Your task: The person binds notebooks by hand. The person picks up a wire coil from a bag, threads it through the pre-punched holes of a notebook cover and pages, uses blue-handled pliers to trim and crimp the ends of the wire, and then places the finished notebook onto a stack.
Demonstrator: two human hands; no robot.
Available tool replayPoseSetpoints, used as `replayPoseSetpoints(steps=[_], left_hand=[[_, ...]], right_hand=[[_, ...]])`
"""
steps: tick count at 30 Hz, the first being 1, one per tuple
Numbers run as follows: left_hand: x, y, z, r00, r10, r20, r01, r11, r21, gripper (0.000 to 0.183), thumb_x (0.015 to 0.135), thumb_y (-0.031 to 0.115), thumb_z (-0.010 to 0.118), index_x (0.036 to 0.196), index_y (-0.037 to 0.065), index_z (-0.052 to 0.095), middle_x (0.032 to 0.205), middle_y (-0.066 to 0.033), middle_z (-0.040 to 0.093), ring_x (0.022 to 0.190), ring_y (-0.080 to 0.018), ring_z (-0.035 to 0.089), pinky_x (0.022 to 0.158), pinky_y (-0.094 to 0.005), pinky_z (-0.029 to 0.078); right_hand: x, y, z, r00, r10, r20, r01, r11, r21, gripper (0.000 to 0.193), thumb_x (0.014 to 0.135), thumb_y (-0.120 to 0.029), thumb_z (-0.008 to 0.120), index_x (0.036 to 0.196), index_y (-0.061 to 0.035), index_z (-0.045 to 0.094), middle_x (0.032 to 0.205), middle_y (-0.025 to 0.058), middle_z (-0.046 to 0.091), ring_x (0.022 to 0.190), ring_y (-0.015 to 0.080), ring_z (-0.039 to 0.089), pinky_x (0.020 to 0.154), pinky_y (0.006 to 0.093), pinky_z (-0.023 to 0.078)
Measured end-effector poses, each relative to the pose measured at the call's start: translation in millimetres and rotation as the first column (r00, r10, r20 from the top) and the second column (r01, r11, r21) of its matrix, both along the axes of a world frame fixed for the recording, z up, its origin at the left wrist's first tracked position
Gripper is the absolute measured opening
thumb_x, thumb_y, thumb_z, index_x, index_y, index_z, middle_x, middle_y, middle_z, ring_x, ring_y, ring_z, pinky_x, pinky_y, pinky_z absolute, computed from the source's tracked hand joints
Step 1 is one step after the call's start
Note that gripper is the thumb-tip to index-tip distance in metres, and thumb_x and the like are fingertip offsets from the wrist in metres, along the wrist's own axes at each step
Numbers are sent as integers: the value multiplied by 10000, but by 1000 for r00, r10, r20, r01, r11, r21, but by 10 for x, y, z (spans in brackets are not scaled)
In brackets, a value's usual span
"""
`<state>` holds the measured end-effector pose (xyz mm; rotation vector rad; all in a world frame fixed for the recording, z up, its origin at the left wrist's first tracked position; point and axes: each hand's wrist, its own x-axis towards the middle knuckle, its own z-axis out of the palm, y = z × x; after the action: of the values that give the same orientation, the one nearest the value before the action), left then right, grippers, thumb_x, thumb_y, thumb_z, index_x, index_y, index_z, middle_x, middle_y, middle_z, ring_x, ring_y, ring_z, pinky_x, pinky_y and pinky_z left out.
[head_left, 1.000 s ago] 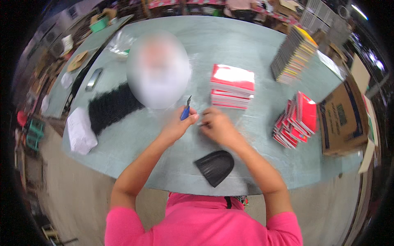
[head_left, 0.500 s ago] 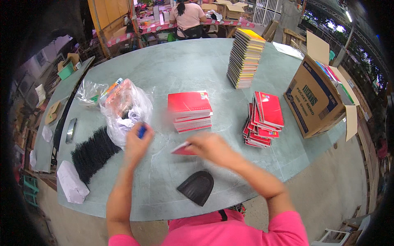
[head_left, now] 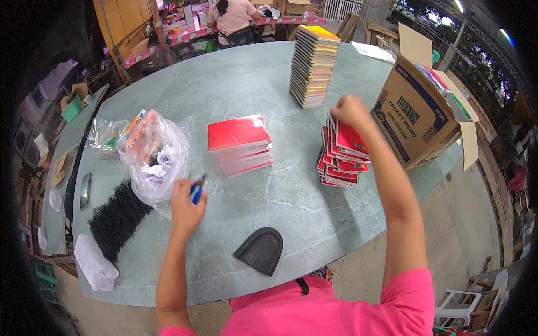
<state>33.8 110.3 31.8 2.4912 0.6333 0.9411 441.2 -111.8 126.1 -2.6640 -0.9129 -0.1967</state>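
Note:
My left hand (head_left: 188, 207) is closed round blue-handled pliers (head_left: 196, 191), their dark tip pointing up and right above the table. At the right, my right hand (head_left: 350, 111) pinches the far edge of a red notebook (head_left: 348, 137) on top of an uneven stack of spiral-bound ones. My fingers and wrist hide part of that top notebook. Between my hands, farther off, stands a neater pile of red notebooks (head_left: 240, 134). A black, round-ended pad (head_left: 260, 250) lies near the table's front edge.
On the left are a plastic bag (head_left: 162, 162) of scraps, black spiral coils (head_left: 116, 221), a phone (head_left: 85, 190) and a white wrapped bundle (head_left: 95, 263). A tall notebook stack (head_left: 314, 67) stands behind; an open carton (head_left: 412, 117) is far right. A person (head_left: 234, 22) sits beyond.
My right hand has carried a red notebook from the middle of the table to the right-hand stack. The left hand stays near the bag with the pliers. The view has shifted slightly.

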Motion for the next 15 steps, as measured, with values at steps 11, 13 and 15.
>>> replayPoseSetpoints(steps=[11,13,15], left_hand=[[119,-132,-760,971,234,-45,-226,964,143,353,759,296,685,991,45,600,1012,-127,532,977,-316,474,847,-435,358],[200,-68,-712,975,221,23,-221,956,193,294,776,266,667,964,49,607,996,-125,535,967,-320,477,836,-433,361],[216,-80,-703,981,192,23,-192,955,228,244,781,244,656,922,51,610,974,-121,538,959,-318,479,831,-432,362]], right_hand=[[-1080,724,-58,868,386,311,-488,779,394,263,809,-221,619,1015,-57,624,1004,133,627,894,321,598,799,423,476],[-1560,1011,-134,690,605,398,-708,679,194,363,784,-249,652,1076,-42,591,1117,134,595,1029,301,563,879,402,446],[-1787,1207,-381,605,573,553,-724,684,83,380,826,-223,604,1158,-44,555,1233,127,545,1183,281,483,972,381,394]])
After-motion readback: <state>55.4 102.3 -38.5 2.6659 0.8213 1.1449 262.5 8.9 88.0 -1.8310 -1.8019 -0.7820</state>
